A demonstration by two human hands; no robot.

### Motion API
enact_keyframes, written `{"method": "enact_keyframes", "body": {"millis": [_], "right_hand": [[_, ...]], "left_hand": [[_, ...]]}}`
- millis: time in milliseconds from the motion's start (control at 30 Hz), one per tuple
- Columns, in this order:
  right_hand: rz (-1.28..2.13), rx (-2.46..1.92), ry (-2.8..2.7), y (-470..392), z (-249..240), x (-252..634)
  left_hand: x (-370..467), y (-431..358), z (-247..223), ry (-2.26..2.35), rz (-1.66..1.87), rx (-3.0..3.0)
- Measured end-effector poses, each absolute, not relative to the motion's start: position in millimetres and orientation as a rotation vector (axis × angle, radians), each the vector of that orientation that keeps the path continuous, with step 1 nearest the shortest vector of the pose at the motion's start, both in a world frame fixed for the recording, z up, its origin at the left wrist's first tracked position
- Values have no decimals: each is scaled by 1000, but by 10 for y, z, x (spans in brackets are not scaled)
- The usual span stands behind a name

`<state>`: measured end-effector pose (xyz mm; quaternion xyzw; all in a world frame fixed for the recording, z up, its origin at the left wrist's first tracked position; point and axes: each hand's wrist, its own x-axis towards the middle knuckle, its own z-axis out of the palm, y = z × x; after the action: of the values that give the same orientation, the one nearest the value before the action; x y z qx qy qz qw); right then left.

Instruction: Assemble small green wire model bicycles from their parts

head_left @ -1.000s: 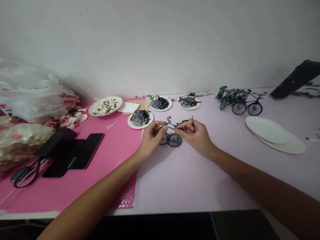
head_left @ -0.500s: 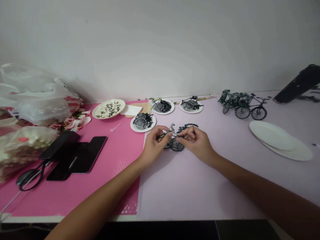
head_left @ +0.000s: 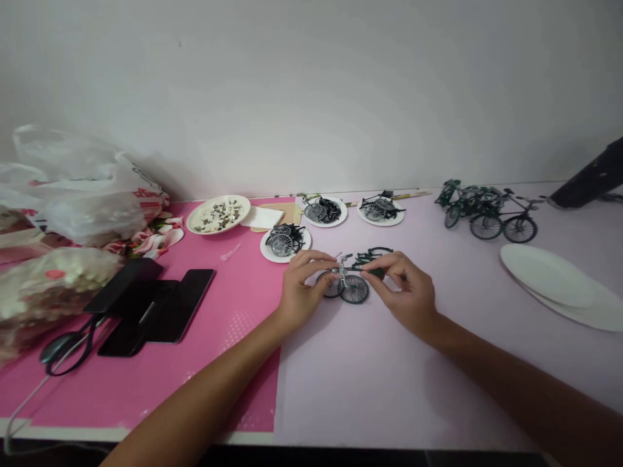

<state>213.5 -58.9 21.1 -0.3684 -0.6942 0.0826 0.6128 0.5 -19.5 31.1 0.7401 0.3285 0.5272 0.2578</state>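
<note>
A person's left hand [head_left: 302, 287], at nine o'clock, pinches a miniature bicycle [head_left: 343, 277], seemingly steadying it, while the right hand [head_left: 409, 285], at three, pinches a dark green piece [head_left: 378, 273].

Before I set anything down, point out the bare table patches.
Free: lilac surface between the forearms, and between the right hand and stacked plates. Crowded: the back, with three plates of parts and model bicycles; far left, with plastic bags and phones.
</note>
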Motion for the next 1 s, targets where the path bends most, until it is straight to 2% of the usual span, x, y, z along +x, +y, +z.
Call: {"method": "enact_keyframes", "body": {"millis": [433,1000], "right_hand": [[211,-909,-1755,-612,236,2134],[199,-733,-1808,-671,243,2097]], "left_hand": [[-20,-163,214,951,1360,2137],[84,-308,188,896,1282,2165]]}}
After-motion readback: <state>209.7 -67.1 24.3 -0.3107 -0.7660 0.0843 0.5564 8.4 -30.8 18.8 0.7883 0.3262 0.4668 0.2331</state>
